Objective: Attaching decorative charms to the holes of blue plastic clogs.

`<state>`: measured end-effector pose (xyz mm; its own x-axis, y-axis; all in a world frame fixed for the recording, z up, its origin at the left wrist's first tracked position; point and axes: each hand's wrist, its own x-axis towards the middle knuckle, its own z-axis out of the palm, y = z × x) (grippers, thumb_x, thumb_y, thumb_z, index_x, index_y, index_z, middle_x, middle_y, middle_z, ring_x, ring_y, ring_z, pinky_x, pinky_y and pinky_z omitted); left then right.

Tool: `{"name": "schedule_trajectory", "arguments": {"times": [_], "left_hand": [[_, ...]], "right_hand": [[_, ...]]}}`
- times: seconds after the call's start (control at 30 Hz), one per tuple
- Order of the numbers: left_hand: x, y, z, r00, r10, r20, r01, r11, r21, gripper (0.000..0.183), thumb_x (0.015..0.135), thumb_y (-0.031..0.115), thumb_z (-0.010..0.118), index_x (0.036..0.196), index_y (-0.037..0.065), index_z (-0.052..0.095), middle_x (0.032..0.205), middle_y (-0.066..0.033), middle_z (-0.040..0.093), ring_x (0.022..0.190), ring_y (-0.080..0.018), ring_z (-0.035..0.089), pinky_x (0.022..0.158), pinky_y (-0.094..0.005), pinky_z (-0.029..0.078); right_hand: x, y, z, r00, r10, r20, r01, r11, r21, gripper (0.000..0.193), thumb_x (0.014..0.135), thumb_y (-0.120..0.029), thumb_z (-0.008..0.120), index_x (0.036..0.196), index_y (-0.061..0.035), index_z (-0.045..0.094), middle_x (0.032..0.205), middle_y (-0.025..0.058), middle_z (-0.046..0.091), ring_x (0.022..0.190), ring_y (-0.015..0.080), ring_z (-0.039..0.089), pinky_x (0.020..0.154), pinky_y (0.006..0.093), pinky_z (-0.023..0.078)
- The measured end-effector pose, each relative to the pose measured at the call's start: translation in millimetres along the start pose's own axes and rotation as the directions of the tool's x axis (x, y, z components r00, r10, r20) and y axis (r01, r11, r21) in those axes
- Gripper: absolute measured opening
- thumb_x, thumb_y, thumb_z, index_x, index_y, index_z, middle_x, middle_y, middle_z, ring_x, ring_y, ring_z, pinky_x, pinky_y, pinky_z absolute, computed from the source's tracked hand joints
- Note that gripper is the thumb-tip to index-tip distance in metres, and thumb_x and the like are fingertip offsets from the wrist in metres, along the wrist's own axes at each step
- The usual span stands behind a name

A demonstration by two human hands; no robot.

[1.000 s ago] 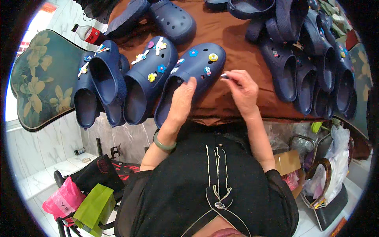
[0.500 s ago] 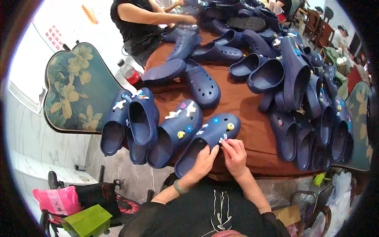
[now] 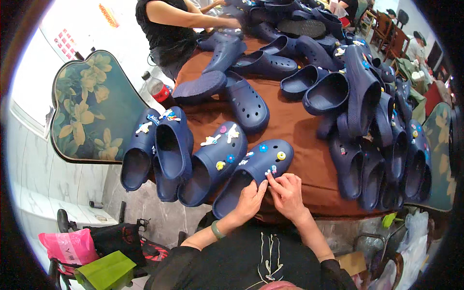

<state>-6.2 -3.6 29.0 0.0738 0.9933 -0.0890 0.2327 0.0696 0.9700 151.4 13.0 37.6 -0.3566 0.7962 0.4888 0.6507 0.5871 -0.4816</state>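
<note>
A navy clog [image 3: 246, 175] lies at the table's near edge, its opening toward me, with several small charms on its upper, among them a blue flower [image 3: 263, 148] and a yellow ring-shaped charm [image 3: 281, 155]. My left hand [image 3: 248, 201] grips the clog's near right side, thumb at the opening's rim. Beside it, my right hand [image 3: 286, 194] has its index fingertip on a small white charm [image 3: 268, 172] at the clog's side, other fingers curled; the thumb is partly hidden. Just left lies another decorated navy clog [image 3: 212, 162].
More decorated clogs [image 3: 171, 145] stand at the left edge. A plain clog [image 3: 247, 105] lies ahead on the brown tablecloth [image 3: 290, 130]. Piled clogs [image 3: 362, 92] fill the right and far side. A bottle [image 3: 157, 89] stands by a floral chair back [image 3: 89, 111]. Across works another person [image 3: 166, 29].
My right index finger has straightened from a pinch and now presses on the small white charm. My left hand keeps its hold on the clog.
</note>
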Motion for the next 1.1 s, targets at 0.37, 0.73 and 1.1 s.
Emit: {"name": "schedule_trajectory", "arguments": {"times": [0.37, 0.73, 1.1], "left_hand": [[-4.3, -10.1, 4.5, 0.999, 0.044, 0.022, -0.040, 0.990, -0.134, 0.031, 0.096, 0.015, 0.053, 0.121, -0.005, 0.053, 0.111, -0.0081, 0.063, 0.101, -0.0125, 0.055, 0.088, -0.0296, 0.045], [-2.8, 4.4, 0.4, 0.998, 0.052, 0.023, -0.047, 0.979, -0.198, 0.030, 0.095, 0.017, 0.057, 0.118, -0.003, 0.057, 0.111, -0.0035, 0.062, 0.100, -0.0108, 0.054, 0.088, -0.0280, 0.045], [-6.4, 49.3, 33.8, 0.947, 0.133, -0.293, -0.285, 0.768, -0.573, 0.034, 0.099, 0.018, 0.050, 0.125, -0.003, 0.048, 0.120, -0.0118, 0.058, 0.106, -0.0204, 0.058, 0.093, -0.0339, 0.046]], "right_hand": [[-18.4, 18.0, 19.9, 0.993, 0.099, -0.067, -0.064, 0.913, 0.403, 0.043, 0.078, 0.004, 0.060, 0.119, -0.0084, 0.065, 0.070, 0.0051, 0.056, 0.073, 0.0231, 0.055, 0.076, 0.0351, 0.041], [-35.9, 26.3, 14.1, 0.848, 0.526, 0.064, -0.340, 0.447, 0.827, 0.018, 0.093, -0.006, 0.057, 0.109, -0.0018, 0.064, 0.086, -0.0016, 0.060, 0.075, 0.0068, 0.054, 0.070, 0.0225, 0.046], [-31.7, 18.2, -1.0, 0.990, 0.051, 0.131, -0.125, 0.751, 0.649, 0.099, 0.076, -0.035, 0.077, 0.147, -0.0003, 0.018, 0.132, 0.0198, 0.044, 0.113, 0.0316, 0.051, 0.100, 0.0401, 0.041]]}}
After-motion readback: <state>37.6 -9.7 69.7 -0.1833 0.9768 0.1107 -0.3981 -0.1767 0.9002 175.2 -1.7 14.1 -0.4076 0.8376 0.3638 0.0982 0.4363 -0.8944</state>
